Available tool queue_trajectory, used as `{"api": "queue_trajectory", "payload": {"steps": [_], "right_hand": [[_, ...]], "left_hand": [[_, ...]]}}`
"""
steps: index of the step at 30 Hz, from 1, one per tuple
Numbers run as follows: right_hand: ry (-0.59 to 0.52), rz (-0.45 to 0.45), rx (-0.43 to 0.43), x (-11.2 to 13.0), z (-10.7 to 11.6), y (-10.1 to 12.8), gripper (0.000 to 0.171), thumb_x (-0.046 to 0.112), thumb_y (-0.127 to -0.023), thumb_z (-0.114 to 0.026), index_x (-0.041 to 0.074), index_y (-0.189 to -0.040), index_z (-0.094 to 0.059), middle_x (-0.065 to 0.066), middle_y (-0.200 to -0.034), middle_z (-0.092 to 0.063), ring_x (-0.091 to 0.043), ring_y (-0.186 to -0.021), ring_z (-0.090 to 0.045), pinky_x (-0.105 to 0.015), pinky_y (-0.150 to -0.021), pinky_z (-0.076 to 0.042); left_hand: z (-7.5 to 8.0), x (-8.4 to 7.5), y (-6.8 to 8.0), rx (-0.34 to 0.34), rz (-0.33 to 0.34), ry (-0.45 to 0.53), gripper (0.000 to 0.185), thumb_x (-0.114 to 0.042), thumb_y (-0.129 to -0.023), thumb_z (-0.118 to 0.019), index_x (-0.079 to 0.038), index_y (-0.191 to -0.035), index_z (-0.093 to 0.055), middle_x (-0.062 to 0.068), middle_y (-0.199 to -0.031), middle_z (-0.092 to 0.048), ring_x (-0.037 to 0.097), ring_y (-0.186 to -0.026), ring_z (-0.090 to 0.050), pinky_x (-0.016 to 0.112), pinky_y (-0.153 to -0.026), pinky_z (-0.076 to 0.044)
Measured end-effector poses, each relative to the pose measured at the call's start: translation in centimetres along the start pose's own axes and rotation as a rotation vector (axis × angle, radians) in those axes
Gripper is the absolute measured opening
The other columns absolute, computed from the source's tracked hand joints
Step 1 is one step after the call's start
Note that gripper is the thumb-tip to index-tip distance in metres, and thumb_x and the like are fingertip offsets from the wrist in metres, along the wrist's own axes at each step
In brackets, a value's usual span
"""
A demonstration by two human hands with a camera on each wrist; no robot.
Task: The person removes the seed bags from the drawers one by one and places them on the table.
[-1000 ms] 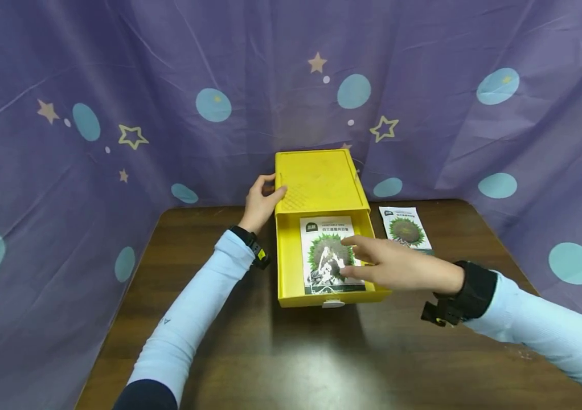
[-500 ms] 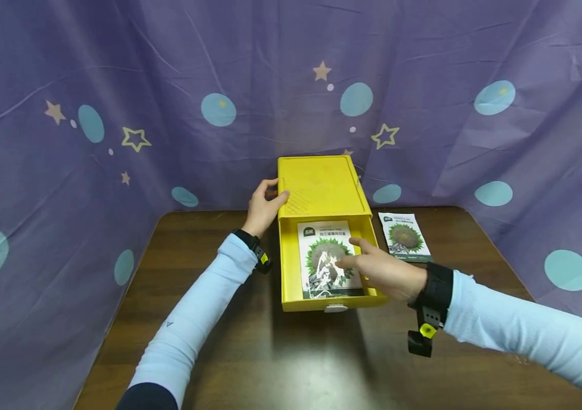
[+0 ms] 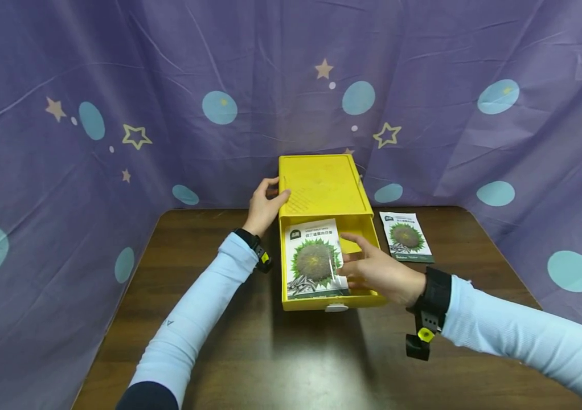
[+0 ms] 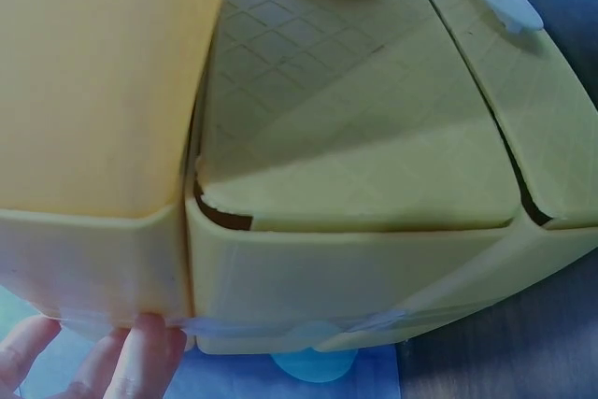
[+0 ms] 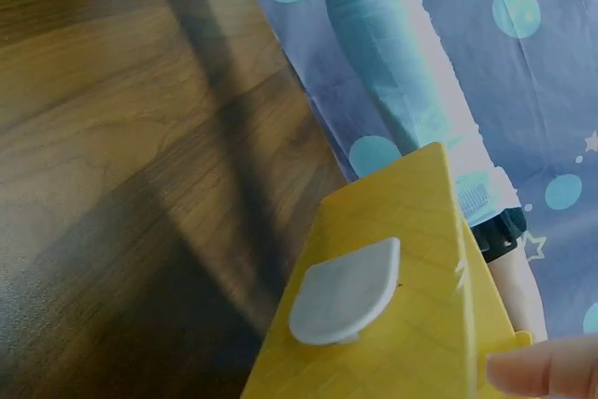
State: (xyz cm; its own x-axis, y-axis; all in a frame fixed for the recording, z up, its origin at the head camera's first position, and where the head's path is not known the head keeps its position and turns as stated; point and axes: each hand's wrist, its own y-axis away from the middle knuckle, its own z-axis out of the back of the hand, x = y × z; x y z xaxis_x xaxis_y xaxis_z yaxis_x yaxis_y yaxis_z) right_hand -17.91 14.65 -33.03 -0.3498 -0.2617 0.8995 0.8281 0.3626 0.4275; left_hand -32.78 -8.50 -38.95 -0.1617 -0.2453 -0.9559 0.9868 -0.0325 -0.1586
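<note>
A yellow drawer cabinet (image 3: 324,182) has its top drawer (image 3: 368,300) pulled out in the head view. Inside lies a white sunflower seed packet (image 3: 314,259), shifted against the drawer's left side and slightly turned. My right hand (image 3: 380,270) reaches into the drawer and pinches the packet's right edge; its lower fingers are partly hidden. My left hand (image 3: 262,208) rests on the cabinet's left side, thumb on the top edge. In the left wrist view its fingers (image 4: 140,362) touch the side wall. Only one digit of the right hand shows in the right wrist view.
A second sunflower seed packet (image 3: 406,236) lies on the brown wooden table (image 3: 209,347), right of the cabinet. Lower drawers (image 4: 355,119) with white knobs are closed. A purple patterned curtain (image 3: 270,68) hangs behind the table.
My right hand has come down and leftward into the drawer. The packet inside has slid left and turned, and the glare on it is gone. My left hand keeps its place.
</note>
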Motion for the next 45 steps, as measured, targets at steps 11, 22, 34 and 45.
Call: {"api": "queue_trajectory", "payload": {"steps": [11, 22, 34, 45], "right_hand": [[0.178, -0.017, 0.127, -1.8, 0.9, -1.1, 0.048, 0.007, -0.086, -0.062, -0.009, -0.125, -0.037, -0.008, -0.082, -0.055, -0.017, -0.080, -0.055, -0.030, -0.072, -0.046], [0.085, -0.045, 0.102, -1.4, 1.2, -1.5, 0.046, 0.008, -0.091, -0.055, -0.006, -0.129, -0.032, -0.010, -0.080, -0.053, -0.017, -0.069, -0.055, -0.032, -0.070, -0.053], [-0.142, 0.006, 0.053, 1.1, 1.8, 1.4, 0.054, 0.013, -0.099, -0.041, -0.011, -0.140, -0.015, -0.025, -0.127, -0.034, -0.023, -0.088, -0.062, -0.033, -0.085, -0.050], [-0.165, 0.091, 0.104, 1.0, 5.5, 6.0, 0.022, 0.020, -0.097, -0.050, 0.003, -0.110, -0.050, -0.003, -0.086, -0.056, -0.009, -0.063, -0.053, -0.021, -0.059, -0.048]], "left_hand": [[0.1, 0.1, 0.1, 0.012, 0.003, 0.011, 0.048, -0.037, -0.088, -0.062, -0.020, -0.131, -0.048, 0.007, -0.122, -0.051, 0.021, -0.108, -0.051, 0.038, -0.082, -0.047], [0.0, 0.1, 0.0, 0.004, 0.013, 0.011, 0.049, -0.038, -0.088, -0.062, -0.020, -0.131, -0.048, 0.008, -0.124, -0.049, 0.022, -0.108, -0.052, 0.037, -0.082, -0.047], [0.0, 0.1, -0.1, 0.003, 0.020, 0.007, 0.048, -0.037, -0.088, -0.062, -0.021, -0.131, -0.048, 0.008, -0.122, -0.050, 0.021, -0.108, -0.052, 0.038, -0.082, -0.047], [-0.1, 0.0, -0.3, -0.012, 0.018, -0.002, 0.047, -0.036, -0.086, -0.065, -0.019, -0.128, -0.051, 0.009, -0.119, -0.053, 0.021, -0.107, -0.053, 0.036, -0.081, -0.048]]}}
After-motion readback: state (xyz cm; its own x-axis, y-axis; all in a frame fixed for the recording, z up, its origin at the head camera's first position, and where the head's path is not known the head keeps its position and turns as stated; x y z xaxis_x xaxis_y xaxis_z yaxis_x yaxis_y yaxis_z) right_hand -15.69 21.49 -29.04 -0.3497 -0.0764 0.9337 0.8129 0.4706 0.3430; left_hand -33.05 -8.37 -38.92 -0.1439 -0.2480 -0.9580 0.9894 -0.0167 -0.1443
